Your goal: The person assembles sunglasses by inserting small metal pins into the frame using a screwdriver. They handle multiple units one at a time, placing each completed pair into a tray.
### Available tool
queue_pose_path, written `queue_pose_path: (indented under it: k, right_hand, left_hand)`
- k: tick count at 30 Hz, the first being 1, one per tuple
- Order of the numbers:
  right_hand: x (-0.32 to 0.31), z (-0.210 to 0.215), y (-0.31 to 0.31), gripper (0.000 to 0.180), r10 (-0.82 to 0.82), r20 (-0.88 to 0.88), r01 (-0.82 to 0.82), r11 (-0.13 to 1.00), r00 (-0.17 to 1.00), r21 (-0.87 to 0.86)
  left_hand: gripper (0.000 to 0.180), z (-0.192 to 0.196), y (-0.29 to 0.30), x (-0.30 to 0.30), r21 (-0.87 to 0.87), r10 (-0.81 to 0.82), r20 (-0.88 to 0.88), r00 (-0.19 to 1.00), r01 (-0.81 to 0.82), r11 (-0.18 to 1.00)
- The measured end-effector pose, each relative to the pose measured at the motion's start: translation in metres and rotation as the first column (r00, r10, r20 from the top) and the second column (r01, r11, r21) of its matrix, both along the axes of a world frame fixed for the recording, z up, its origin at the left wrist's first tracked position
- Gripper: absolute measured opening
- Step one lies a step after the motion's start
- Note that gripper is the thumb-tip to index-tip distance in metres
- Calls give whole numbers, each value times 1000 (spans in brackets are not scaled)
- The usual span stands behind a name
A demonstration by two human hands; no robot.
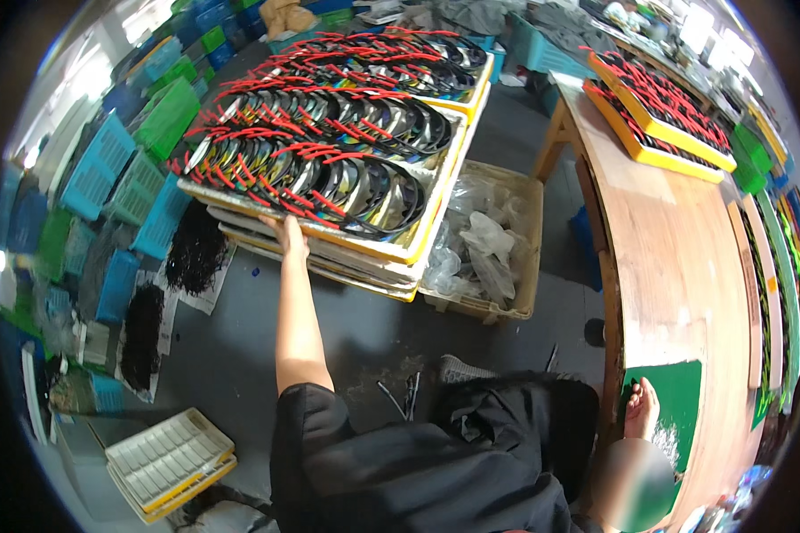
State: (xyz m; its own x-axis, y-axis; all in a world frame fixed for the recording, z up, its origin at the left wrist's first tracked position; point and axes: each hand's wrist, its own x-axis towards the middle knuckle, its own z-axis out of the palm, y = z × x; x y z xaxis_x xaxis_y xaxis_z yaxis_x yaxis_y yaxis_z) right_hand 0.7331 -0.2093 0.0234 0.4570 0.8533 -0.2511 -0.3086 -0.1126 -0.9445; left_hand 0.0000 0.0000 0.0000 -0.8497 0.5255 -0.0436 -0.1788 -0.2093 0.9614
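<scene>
My left arm stretches forward to a stack of white-and-yellow trays (400, 277). At the near rim of the upper tray, my left hand (292, 238) grips the edge, its fingers partly hidden. Rows of glasses (356, 191) with black frames and red temple tips fill the trays on top. Over on the right, my right hand (642, 410) rests above a green mat (680, 391) on the wooden table. Its fingers are drawn together, with a small dark bit by the fingertips that is too small to name.
A beige bin (529, 266) of clear plastic bags stands beside the stack. More yellow trays (662, 120) of red-tipped pieces sit at the far end of the wooden table (667, 266). Blue and green crates (102, 164) line the left; compartment trays (173, 453) lie lower left.
</scene>
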Motion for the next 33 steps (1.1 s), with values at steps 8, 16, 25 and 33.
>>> queue_pose_path:
  k: [8,16,25,33]
  right_hand:
    - [-12,36,-8,17,-87,60,90,994,994,-56]
    - [-24,16,-12,20,-93,-118,96,995,989,28]
    - [-17,29,-15,22,-55,-147,61,997,988,38]
    - [-26,44,-30,18,-102,-116,100,995,988,-22]
  left_hand:
    - [84,-1,-1,33,-18,-97,85,992,99,995]
    - [89,7,6,5,72,-142,110,984,134,988]
    - [90,8,16,26,50,-169,160,972,163,985]
    - [57,28,-20,8,59,-5,469,883,-26,998]
